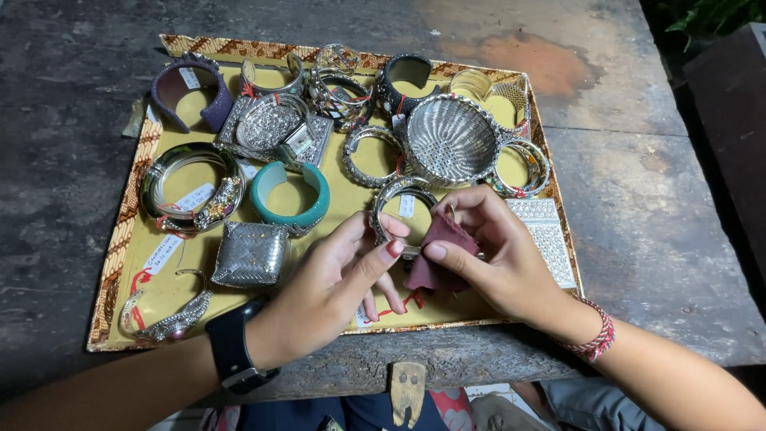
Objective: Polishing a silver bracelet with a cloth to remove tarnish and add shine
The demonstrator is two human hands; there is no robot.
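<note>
My right hand (495, 255) has its grip clamped on a dark red cloth (437, 254), thumb on the front and fingers curled behind it, and the cloth is pressed against the lower edge of a silver bangle (401, 209). My left hand (335, 283) closes its grip on that same bangle, thumb tip on the rim and fingers wrapped over it from the left, so the bangle sits between both hands just above the near part of the tray (159, 307). The tray is yellow inside with a patterned brown border, and it lies on a dark, worn worktop (654, 207). Just left of my left hand sits a square woven silver box (251, 254), with a teal cuff (291, 195) behind it. A round silver mesh basket (451, 140) stands just beyond the bangle, and a flat studded silver case (546, 235) lies beside my right hand.
</note>
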